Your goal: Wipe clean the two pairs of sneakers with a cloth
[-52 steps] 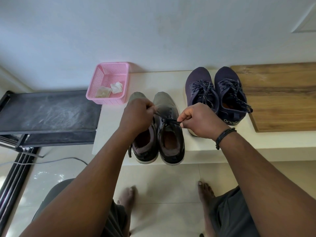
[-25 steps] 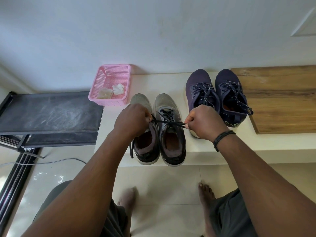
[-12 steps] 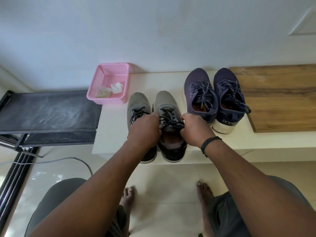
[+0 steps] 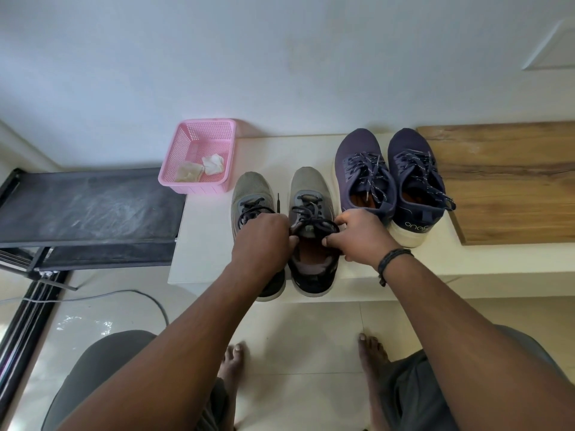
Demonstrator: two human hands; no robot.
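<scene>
On the left, a black rack stands beside the pale worktop, and a pink basket at the worktop's back left corner holds 2 crumpled cloths. Next come the grey sneakers, side by side near the front edge, then the navy sneakers just beside them, and a wooden board at the far right. The left hand has its grip curled on the laces of the right-hand grey shoe, and the right hand pinches the same laces from the other side. The step in hand looks like tying or tidying these laces, not wiping, since neither hand holds a cloth. Whether wiping is done cannot be told; if not, the next move calls for letting go and reaching left to the basket.
</scene>
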